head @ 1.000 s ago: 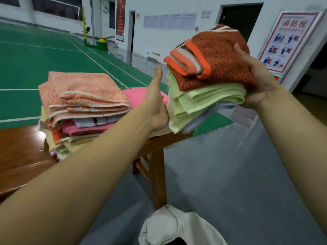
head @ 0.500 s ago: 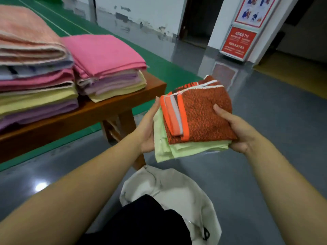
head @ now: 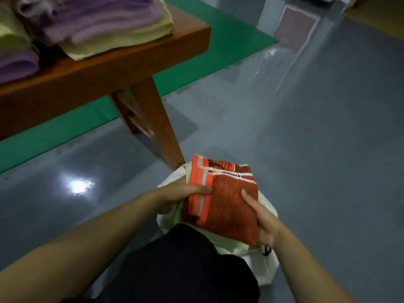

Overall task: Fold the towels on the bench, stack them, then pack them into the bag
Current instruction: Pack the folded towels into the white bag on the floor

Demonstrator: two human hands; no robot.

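Over the white bag (head: 265, 272) on the floor, my left hand (head: 181, 194) and right hand (head: 263, 219) clasp the folded towel stack (head: 227, 206), orange towel on top; more towels (head: 98, 25) sit at the bench's (head: 122, 68) end.

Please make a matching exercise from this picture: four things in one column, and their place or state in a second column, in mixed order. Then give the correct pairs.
Things:
1. orange towel
2. white bag
3. purple towels
4. left hand

Places or states:
A. lying folded on the wooden bench
B. on the grey floor, under the held stack
C. gripping the stack's left edge
D. top of the stack held by both hands

Pairs: 1-D, 2-B, 3-A, 4-C
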